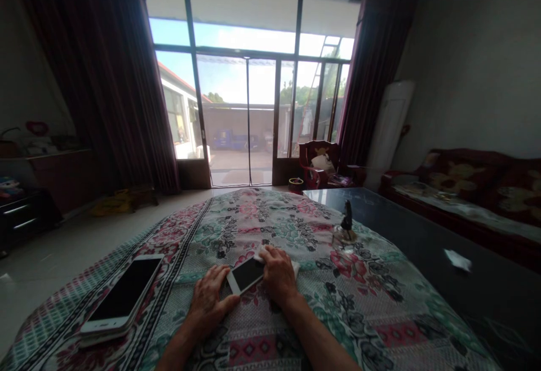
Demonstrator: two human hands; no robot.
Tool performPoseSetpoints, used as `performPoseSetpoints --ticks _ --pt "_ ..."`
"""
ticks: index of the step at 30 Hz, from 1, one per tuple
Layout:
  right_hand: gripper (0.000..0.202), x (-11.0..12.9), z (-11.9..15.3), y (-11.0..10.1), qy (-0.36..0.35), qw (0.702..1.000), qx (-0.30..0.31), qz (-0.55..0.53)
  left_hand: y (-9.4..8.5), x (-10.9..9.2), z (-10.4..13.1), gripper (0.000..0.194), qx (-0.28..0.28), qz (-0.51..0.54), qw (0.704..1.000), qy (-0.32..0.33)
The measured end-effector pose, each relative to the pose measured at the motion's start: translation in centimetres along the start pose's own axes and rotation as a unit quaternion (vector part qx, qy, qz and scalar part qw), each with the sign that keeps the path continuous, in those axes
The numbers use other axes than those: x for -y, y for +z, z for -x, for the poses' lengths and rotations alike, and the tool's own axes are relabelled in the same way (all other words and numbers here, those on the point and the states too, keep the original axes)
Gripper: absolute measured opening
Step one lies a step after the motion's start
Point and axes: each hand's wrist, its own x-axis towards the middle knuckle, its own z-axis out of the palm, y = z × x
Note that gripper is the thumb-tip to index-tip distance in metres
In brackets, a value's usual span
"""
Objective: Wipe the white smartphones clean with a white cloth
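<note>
A white smartphone with a dark screen lies aslant on the flowered cloth in front of me. My left hand steadies its left end, fingers at the upper edge and thumb at the lower corner. Over the right end of the screen, my right hand is closed on a white tissue and presses it to the phone. Bits of the tissue show beside the fingers; the rest is under the hand. Further left rests a larger white smartphone, screen up, on top of another flat pale thing.
A flowered tablecloth covers the surface under my hands. To the right, a small dark figurine on a clear base stands on it. A dark glossy tabletop beyond holds a crumpled white paper. Red-brown sofas and a glass door stand further off.
</note>
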Motion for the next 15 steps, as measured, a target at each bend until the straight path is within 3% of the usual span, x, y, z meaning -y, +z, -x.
performPoseSetpoints --ticks 4,11,15 --pt "0.031 0.6 0.2 -0.8 -0.026 1.000 0.005 0.006 0.4 0.3 0.0 0.057 -0.007 -0.003 1.000 0.006" --pt "0.030 0.5 2.0 -3.0 -0.113 0.991 0.074 0.000 -0.2 -0.2 0.0 0.063 0.035 -0.019 0.999 -0.016" --pt "0.032 -0.4 2.0 -3.3 -0.121 0.989 0.080 0.000 0.1 -0.4 0.0 0.062 0.011 -0.017 1.000 -0.017"
